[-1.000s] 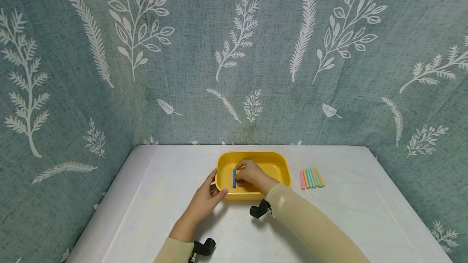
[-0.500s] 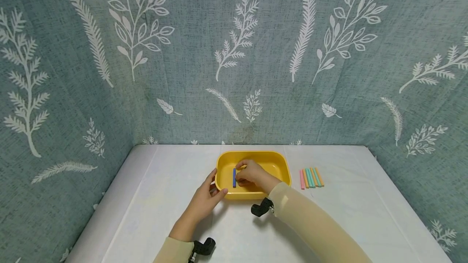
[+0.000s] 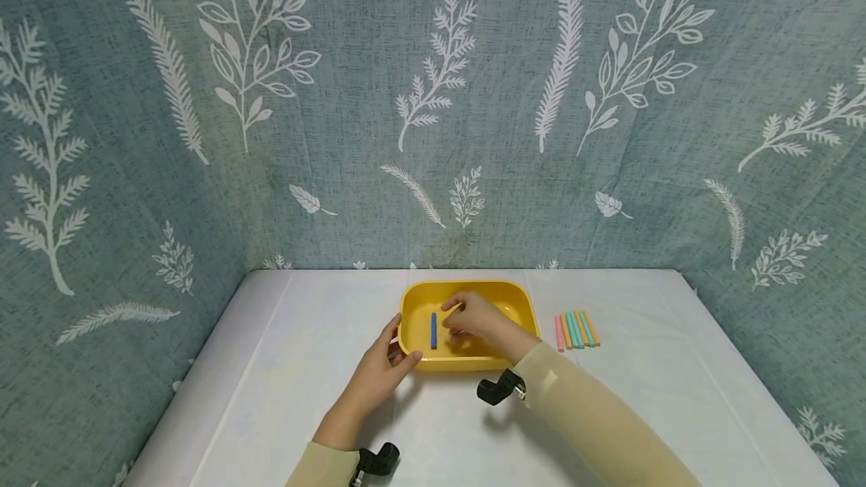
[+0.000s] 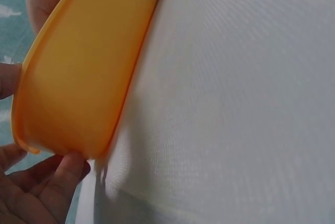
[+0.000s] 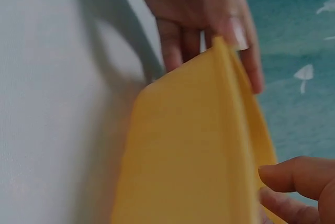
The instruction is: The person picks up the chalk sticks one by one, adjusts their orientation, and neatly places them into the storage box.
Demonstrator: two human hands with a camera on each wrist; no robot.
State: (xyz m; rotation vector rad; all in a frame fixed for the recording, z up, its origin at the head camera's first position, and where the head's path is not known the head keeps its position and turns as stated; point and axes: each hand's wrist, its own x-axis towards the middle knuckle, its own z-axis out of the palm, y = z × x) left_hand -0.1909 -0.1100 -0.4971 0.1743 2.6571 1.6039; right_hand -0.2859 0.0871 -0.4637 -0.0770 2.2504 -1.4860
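Observation:
A blue chalk stick [image 3: 434, 331] lies upright-facing in the left part of the yellow tray [image 3: 467, 364], in the head view. My left hand [image 3: 377, 373] grips the tray's left end, with the thumb over the near rim and fingers along the outer wall, as the right wrist view also shows. Over the tray's middle, just right of the blue stick, hovers my right hand [image 3: 476, 318]; its fingers are loosely bent and apart, holding nothing. Both wrist views show mostly the tray's outer wall [image 4: 84, 72], which hides its inside.
Right of the tray, several chalk sticks [image 3: 578, 330] in pink, orange and teal lie side by side in a row. The white tabletop [image 3: 257, 397] ends at a leaf-patterned curtain [image 3: 352, 231] at the back and sides.
The right hand has let go of the blue chalk stick and drawn back a little to the right. The stick, the tray and the left hand have stayed in place.

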